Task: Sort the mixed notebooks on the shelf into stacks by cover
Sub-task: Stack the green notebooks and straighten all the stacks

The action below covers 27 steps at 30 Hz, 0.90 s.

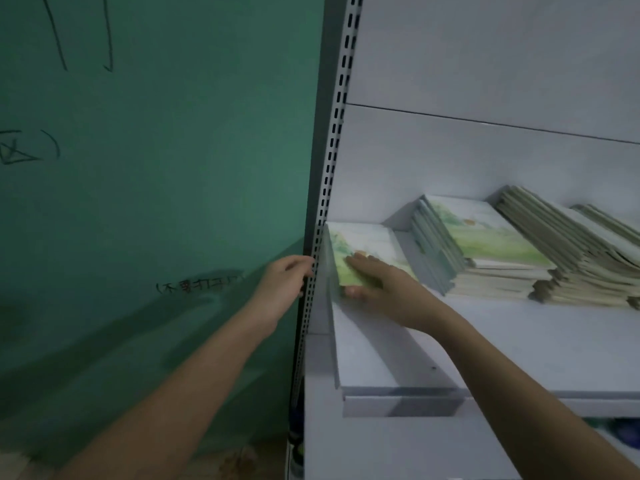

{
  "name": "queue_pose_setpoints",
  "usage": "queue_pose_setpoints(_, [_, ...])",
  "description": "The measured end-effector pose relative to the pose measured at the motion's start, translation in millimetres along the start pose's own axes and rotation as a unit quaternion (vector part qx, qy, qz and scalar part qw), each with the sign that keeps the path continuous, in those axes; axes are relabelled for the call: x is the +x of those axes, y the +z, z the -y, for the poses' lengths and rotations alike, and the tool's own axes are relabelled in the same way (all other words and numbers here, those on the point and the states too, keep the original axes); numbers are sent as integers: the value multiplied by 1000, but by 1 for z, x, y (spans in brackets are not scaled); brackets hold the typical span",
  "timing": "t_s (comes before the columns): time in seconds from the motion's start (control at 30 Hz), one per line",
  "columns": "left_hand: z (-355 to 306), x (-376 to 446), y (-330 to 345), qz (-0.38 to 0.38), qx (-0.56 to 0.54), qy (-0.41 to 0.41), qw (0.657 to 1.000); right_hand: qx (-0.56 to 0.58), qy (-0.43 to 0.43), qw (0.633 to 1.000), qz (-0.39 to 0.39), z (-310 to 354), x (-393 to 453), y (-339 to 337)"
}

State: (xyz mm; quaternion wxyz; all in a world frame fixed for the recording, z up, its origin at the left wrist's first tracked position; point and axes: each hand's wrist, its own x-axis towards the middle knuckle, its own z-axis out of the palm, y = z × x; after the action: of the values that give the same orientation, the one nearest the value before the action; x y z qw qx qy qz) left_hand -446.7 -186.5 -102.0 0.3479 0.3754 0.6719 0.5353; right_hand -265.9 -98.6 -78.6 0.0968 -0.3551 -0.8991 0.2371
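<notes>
The right hand (377, 282) lies on top of a small stack of notebooks (363, 251) at the left end of the white shelf (519, 341). Its fingers are flat on the green picture cover and its thumb is tucked under the near edge, so its grip holds the top of that stack. The stack sits right beside the shelf's side wall. The left hand (284, 278) is at the gray metal post (325, 188) with the row of little holes, and its fingers curl on the post's edge, so its grip is on the post. Just to the right of the small stack is a taller stack (485, 244) with the same green picture on top. It leans a bit. Next to that, touching it, is a big leaning stack (571, 251) with pale, plain-looking edges, and it runs off the right side of the view. To the left of the post is a green wall (156, 168) with dark scribbles on it.
</notes>
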Motion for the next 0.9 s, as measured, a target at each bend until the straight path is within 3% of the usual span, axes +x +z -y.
queue_pose_setpoints(0.1, [-14, -2, -2, 68, -183, -91, 977, 80, 3, 994, -68, 30, -13, 3])
queue_pose_setpoints(0.2, [-23, -4, -10, 151, -303, -180, 924, 58, -52, 996, -45, 64, -28, 15])
queue_pose_setpoints(0.27, [-22, -6, -14, 173, -288, -198, 921, -11, -87, 996, 6, 73, -33, 24])
queue_pose_setpoints(0.33, [-15, -7, -18, 160, -247, -188, 937, 24, -83, 996, 32, 71, -33, 23])
queue_pose_setpoints(0.4, [-9, -4, -25, 133, -231, -166, 949, 98, -53, 993, -29, 57, -27, 15])
queue_pose_setpoints(0.47, [-8, -2, -33, 112, -230, -142, 956, 57, -6, 991, -120, 29, -18, 7])
queue_pose_setpoints(0.63, [-11, -4, -48, 92, -225, -113, 963, -85, 55, 995, -27, -18, -10, 8])
queue_pose_setpoints(0.73, [-14, -7, -48, 84, -222, -109, 965, -91, 54, 991, -87, -16, -12, 4])
queue_pose_setpoints(0.8, [-16, -11, -47, 79, -225, -113, 965, -91, 46, 991, -85, -15, -13, -3])
queue_pose_setpoints(0.9, [-21, -15, -49, 70, -235, -119, 962, -8, 43, 994, -103, -17, -15, -13])
